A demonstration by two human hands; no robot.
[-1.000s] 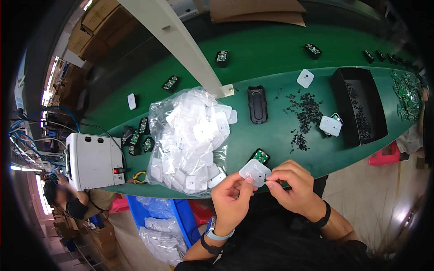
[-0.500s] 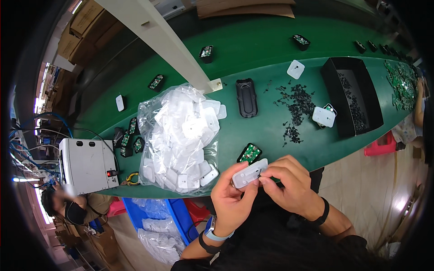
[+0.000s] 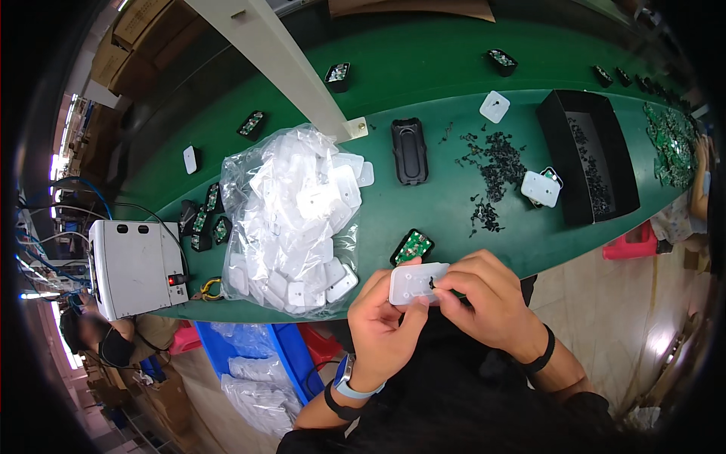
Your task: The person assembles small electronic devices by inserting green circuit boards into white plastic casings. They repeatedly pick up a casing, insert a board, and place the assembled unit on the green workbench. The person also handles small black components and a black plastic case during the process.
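In the head view, the person's two hands meet just off the near edge of the green counter [image 3: 423,189], over the dark clothing of the lap. The left hand [image 3: 382,325] holds a white plastic cover [image 3: 417,283] from below and from its left end, with its fingers [image 3: 412,309] clamped on the cover's lower edge. The right hand [image 3: 484,303] grips the cover's right end, its fingers pinched together on a small black part [image 3: 432,282] that sits on the cover's face. Whether that part is a screw cannot be told. The cover lies roughly level, just in front of a green circuit board in a black shell [image 3: 412,247] that rests at the counter's near edge.

To the left of the hands lies a clear plastic bag [image 3: 291,212] full of the same white covers, slumped on the counter. Beyond the hands stands a black oblong housing [image 3: 409,150], and to its right is a scatter of small black screws [image 3: 495,163]. A single white cover with a board [image 3: 540,188] lies just beside a long black tray [image 3: 586,163] at the right. At the far left a white box with cables [image 3: 134,266] sits at the counter's end, with several small board assemblies [image 3: 204,219] near it. A pale beam [image 3: 280,60] runs diagonally over the counter. Another person [image 3: 113,340] sits below the white box.
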